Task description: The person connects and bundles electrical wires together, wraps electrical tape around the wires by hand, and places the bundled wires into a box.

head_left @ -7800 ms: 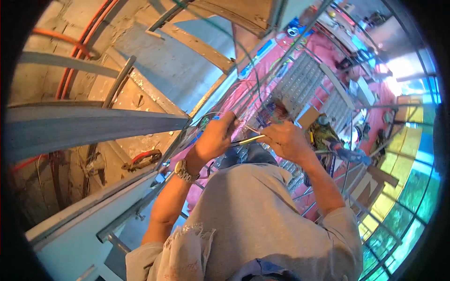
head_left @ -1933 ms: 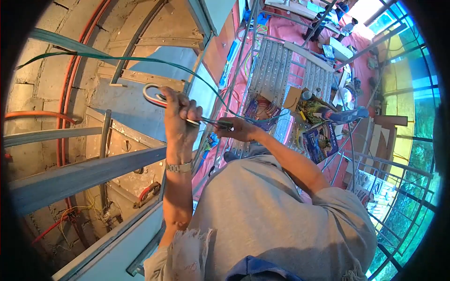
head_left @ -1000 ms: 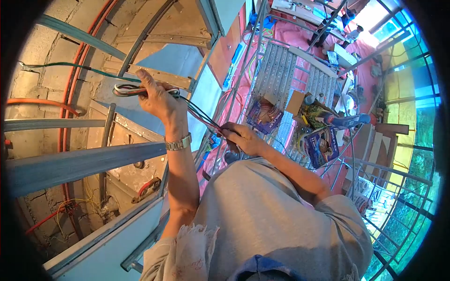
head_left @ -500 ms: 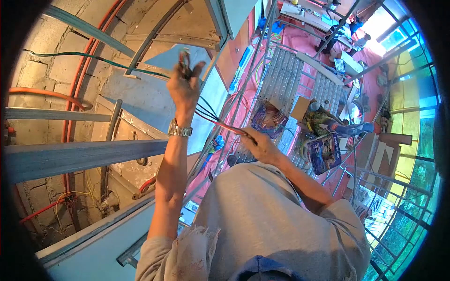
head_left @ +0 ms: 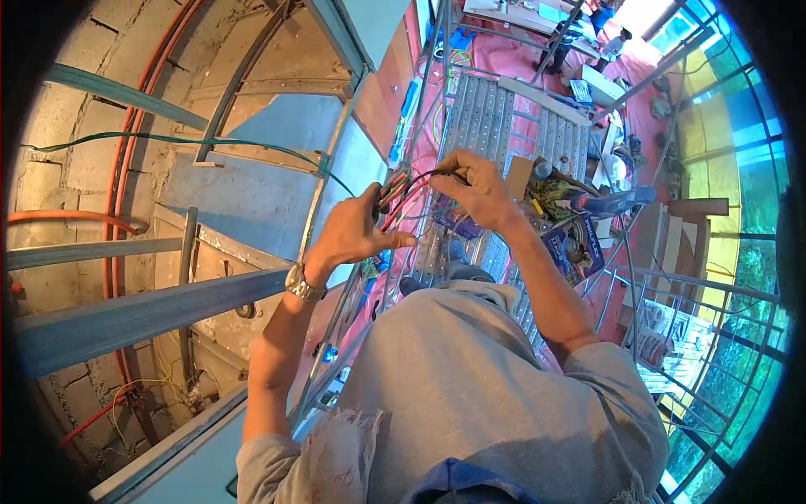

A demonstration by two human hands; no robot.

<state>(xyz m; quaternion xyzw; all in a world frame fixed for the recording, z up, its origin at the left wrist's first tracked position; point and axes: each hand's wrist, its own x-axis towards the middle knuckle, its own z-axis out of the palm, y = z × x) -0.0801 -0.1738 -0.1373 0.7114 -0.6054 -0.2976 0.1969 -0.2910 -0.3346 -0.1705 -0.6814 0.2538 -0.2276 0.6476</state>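
My left hand (head_left: 351, 228), with a metal watch on its wrist, is closed around a bundle of red, black and green wires (head_left: 401, 195); its thumb sticks out below. My right hand (head_left: 480, 191) pinches the black wire part of the same bundle, to the right of my left hand. Between the two hands the wires bend in loops. A long green wire (head_left: 227, 144) comes from the block wall at the left and reaches the bundle by my left hand. The exact ends of the wires are hidden by my fingers.
Metal studs (head_left: 151, 307) cross the left side before a block wall with orange conduits (head_left: 117, 202). Below me stands scaffolding with a perforated metal plank (head_left: 480, 118). Boxes (head_left: 579, 248) and tools lie on it. People (head_left: 617, 46) are at a table farther off.
My left hand has come down and my right hand has risen, bringing them close together. The stretched wires are now gathered in loops between them. My view has shifted slightly.
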